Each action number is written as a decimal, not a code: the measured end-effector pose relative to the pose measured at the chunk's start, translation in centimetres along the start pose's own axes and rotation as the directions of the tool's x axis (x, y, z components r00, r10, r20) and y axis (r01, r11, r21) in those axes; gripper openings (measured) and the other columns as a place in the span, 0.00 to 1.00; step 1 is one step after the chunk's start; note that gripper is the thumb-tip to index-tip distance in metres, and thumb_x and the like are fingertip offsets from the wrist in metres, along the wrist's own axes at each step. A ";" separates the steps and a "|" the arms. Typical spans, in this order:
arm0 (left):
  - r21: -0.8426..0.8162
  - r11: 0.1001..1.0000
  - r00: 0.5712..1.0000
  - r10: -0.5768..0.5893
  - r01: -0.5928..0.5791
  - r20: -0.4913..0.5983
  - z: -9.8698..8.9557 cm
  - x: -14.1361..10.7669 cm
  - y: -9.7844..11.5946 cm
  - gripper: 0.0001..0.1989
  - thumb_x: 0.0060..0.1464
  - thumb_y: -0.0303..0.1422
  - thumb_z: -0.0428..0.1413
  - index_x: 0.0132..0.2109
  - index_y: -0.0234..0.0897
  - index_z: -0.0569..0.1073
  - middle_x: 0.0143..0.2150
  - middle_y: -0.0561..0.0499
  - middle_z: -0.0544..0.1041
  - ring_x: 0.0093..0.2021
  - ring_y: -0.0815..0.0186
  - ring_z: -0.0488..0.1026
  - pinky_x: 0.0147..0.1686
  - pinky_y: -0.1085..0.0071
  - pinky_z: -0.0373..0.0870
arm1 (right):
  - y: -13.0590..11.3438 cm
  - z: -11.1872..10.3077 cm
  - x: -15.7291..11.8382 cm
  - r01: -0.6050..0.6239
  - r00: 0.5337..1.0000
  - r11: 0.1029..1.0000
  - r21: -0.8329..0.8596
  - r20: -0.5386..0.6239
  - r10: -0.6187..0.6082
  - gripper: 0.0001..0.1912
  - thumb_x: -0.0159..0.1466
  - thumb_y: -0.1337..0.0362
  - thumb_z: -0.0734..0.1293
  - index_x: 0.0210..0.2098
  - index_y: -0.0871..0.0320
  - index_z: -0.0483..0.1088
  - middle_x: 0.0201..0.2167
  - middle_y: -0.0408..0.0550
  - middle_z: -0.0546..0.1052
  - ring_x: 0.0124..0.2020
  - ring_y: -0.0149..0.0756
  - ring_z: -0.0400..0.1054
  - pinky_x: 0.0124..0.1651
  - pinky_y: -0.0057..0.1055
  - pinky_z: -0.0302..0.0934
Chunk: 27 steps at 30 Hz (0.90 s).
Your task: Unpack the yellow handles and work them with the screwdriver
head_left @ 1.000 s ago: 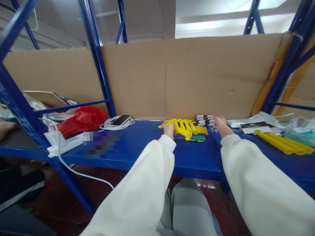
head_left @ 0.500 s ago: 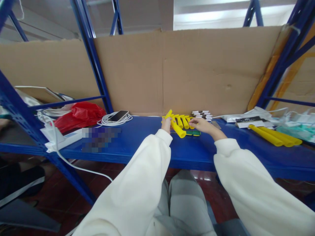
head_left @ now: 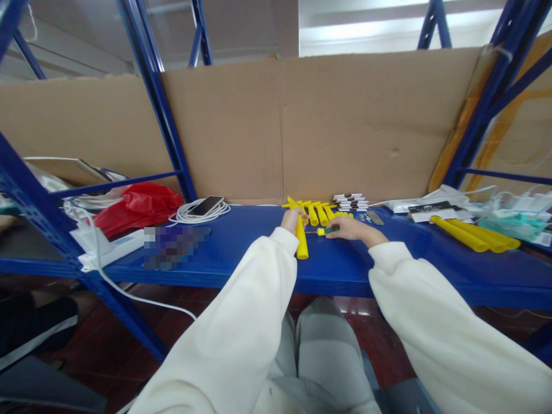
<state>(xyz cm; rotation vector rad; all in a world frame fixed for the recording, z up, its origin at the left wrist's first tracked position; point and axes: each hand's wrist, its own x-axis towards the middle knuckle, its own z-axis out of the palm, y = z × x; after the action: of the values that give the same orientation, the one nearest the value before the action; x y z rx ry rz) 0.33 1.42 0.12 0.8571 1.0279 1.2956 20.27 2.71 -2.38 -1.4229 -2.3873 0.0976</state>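
My left hand [head_left: 292, 220] is closed around a yellow T-shaped tool with a tubular handle [head_left: 302, 244]; the handle points toward me. In my right hand [head_left: 349, 229] is a screwdriver with a green and yellow handle [head_left: 322, 232]. Its thin shaft points left toward the tool, and I cannot tell whether the tip touches it. Just behind my hands lie several more yellow T-shaped tools [head_left: 322, 215] in a row. A stack of small white and black packets [head_left: 350, 201] sits behind them.
Three loose yellow tubes [head_left: 468, 234] lie at the right by a teal plastic bag [head_left: 511, 227]. To the left are a phone [head_left: 209, 205] on coiled white cable, a red bag [head_left: 138, 207] and a white power strip [head_left: 110, 250]. Cardboard [head_left: 345, 126] walls the back of the blue shelf [head_left: 245, 241].
My right hand has taken hold of the screwdriver that lay on the shelf. The yellow tool in my left hand has turned so its handle points more straight toward me.
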 end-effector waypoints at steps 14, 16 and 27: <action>0.272 0.955 0.993 0.114 -0.119 0.035 0.2 0.7 -0.8 0.10 0.52 0.19 0.53 0.39 0.30 0.76 0.22 0.46 0.75 0.20 0.64 0.70 0.22 0.71 0.65 | 1.1 -0.4 -0.1 -0.157 0.941 0.988 -0.014 -0.307 0.145 0.06 0.60 0.64 0.70 0.37 0.55 0.74 0.36 0.51 0.81 0.37 0.41 0.74 0.42 0.32 0.65; 0.284 0.950 0.991 0.127 -0.134 0.043 0.2 1.0 -1.1 0.09 0.53 0.19 0.54 0.39 0.31 0.77 0.23 0.45 0.76 0.21 0.63 0.71 0.21 0.72 0.65 | 1.1 -0.4 -0.1 -0.162 0.943 0.987 -0.018 -0.298 0.150 0.05 0.60 0.65 0.70 0.37 0.56 0.74 0.36 0.51 0.81 0.37 0.41 0.74 0.42 0.33 0.65; 0.281 0.938 0.975 0.167 -0.202 0.145 0.0 1.8 -1.7 0.19 0.41 0.14 0.61 0.42 0.33 0.79 0.34 0.45 0.80 0.30 0.58 0.79 0.26 0.69 0.75 | 1.5 -0.4 -0.2 -0.209 0.941 0.977 -0.039 -0.281 0.190 0.07 0.59 0.65 0.71 0.38 0.55 0.73 0.36 0.50 0.81 0.36 0.40 0.74 0.41 0.31 0.64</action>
<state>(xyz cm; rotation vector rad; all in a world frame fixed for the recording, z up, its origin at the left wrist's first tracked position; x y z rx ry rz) 0.84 3.05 -1.70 1.2702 1.0807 1.2465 21.72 3.25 -2.45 -1.5922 -2.0353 -0.1254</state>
